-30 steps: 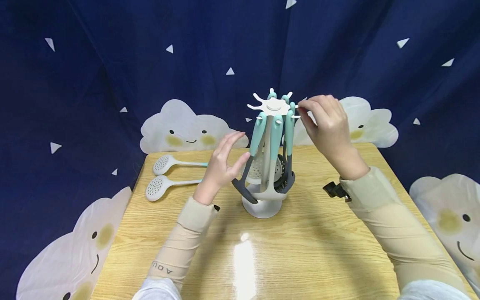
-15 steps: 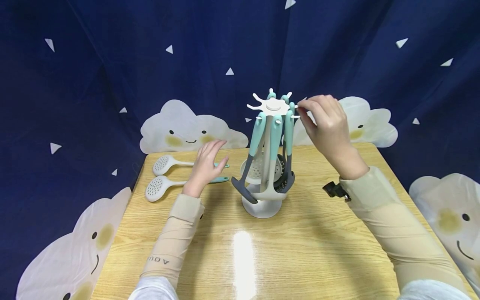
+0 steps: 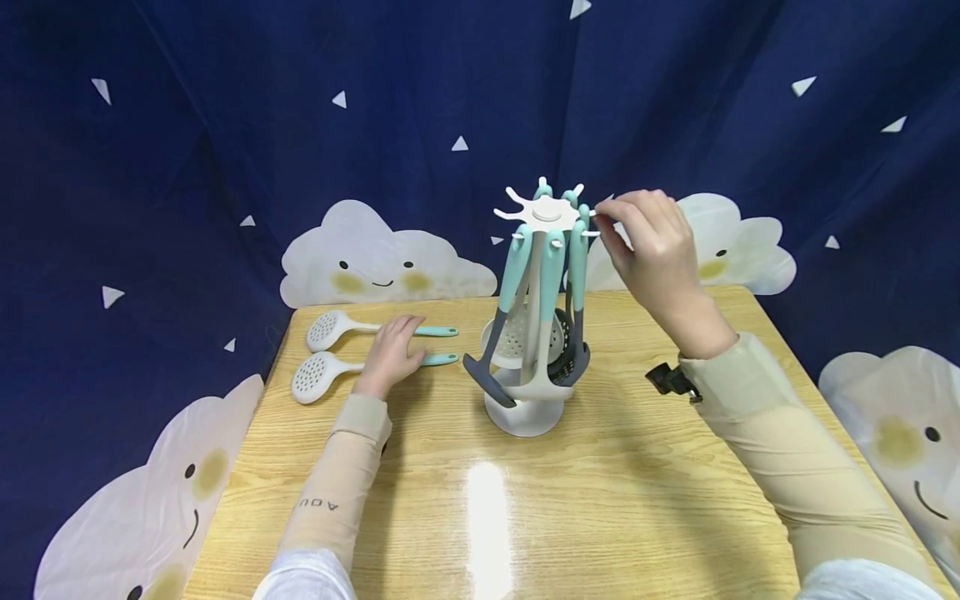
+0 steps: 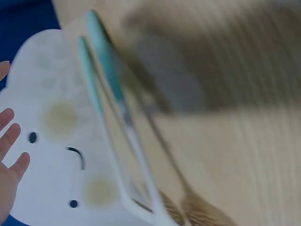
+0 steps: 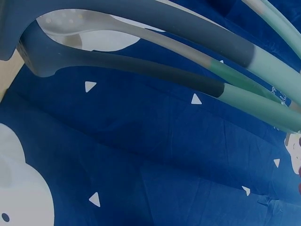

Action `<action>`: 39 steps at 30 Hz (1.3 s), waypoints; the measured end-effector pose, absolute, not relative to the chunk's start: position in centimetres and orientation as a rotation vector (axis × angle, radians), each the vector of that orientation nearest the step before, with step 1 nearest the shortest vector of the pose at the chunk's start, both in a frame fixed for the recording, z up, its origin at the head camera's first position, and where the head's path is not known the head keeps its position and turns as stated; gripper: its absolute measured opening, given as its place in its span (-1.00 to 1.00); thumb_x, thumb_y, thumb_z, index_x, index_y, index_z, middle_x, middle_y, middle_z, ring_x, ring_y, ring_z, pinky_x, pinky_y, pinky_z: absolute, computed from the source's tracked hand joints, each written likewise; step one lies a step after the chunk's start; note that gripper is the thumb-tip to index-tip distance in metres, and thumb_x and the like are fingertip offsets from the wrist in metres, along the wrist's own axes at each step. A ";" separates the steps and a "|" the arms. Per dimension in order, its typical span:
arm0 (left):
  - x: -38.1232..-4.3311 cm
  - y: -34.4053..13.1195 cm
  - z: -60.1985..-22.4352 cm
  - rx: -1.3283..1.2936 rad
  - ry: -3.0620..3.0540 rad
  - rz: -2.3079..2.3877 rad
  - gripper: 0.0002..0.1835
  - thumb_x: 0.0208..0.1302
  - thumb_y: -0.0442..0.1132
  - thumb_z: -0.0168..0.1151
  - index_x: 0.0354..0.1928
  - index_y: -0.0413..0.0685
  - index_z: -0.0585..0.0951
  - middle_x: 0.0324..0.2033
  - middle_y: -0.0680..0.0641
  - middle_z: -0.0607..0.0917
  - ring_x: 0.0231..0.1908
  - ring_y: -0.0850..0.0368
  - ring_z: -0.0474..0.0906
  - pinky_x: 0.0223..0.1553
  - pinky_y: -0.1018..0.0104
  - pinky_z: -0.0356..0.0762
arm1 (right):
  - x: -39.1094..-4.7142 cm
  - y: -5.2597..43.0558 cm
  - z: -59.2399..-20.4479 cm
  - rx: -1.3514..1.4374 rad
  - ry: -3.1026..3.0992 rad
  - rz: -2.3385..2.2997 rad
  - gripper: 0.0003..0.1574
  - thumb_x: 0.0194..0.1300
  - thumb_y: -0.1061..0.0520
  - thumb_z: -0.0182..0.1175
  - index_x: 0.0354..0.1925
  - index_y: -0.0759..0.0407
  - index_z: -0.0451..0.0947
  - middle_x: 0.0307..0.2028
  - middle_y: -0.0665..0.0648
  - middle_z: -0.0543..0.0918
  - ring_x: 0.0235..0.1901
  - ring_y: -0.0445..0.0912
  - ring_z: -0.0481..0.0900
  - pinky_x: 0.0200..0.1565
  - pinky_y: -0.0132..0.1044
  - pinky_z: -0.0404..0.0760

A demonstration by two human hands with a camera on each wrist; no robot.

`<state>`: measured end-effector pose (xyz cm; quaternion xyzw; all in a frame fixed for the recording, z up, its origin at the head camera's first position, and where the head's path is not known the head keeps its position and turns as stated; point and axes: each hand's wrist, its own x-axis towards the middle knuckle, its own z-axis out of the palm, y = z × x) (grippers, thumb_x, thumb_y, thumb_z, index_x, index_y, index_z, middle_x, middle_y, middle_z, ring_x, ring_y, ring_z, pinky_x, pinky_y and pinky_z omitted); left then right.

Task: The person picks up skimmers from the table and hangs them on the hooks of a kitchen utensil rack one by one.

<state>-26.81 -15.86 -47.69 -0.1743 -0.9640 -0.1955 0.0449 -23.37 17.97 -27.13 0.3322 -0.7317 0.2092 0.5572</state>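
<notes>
My left hand (image 3: 392,354) is low over the table at the teal handles of two pale slotted skimmers, the far one (image 3: 324,331) and the near one (image 3: 313,377). Its fingers are spread and relaxed; in the left wrist view they appear at the left edge, apart from the handles (image 4: 106,59). With thumb and forefinger, my right hand (image 3: 654,250) pinches the tip of a hook on the white utensil rack (image 3: 523,419). Several teal-handled utensils hang from it, among them a dark turner (image 3: 491,379) and a pale one (image 3: 538,390). Most of the right hand is outside the right wrist view.
The wooden table (image 3: 615,500) has its back edge against a dark blue curtain (image 3: 420,75) with white triangles and cloud faces. A black wrist mount (image 3: 671,381) sticks out beside the right cuff. The rack stands upright right of the skimmers.
My left hand has moved left and down from beside the rack to the skimmer handles. The right hand stays at the hook, and the rack has not moved.
</notes>
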 end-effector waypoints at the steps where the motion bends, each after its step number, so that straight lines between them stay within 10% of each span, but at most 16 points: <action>1: -26.9 -16.1 -48.1 -0.523 -2.959 -0.580 -0.39 0.18 -0.15 0.18 0.26 -0.16 0.29 0.20 -0.20 0.35 0.24 -0.13 0.18 0.29 -0.03 0.00 | -23.4 18.0 -27.1 0.785 -1.727 0.493 -0.93 0.11 0.40 0.20 -0.35 0.37 0.55 -0.43 0.25 0.57 -0.45 0.14 0.45 -0.45 -0.06 0.37; 39: -26.7 -17.5 -54.2 -0.394 -3.204 -0.290 -0.52 0.20 -0.27 0.20 0.17 -0.14 0.39 0.05 -0.24 0.49 0.09 -0.20 0.35 0.09 -0.11 0.27 | -23.4 18.0 -27.1 0.788 -1.725 0.487 -0.93 0.11 0.40 0.20 -0.35 0.36 0.54 -0.43 0.24 0.57 -0.45 0.13 0.45 -0.45 -0.07 0.38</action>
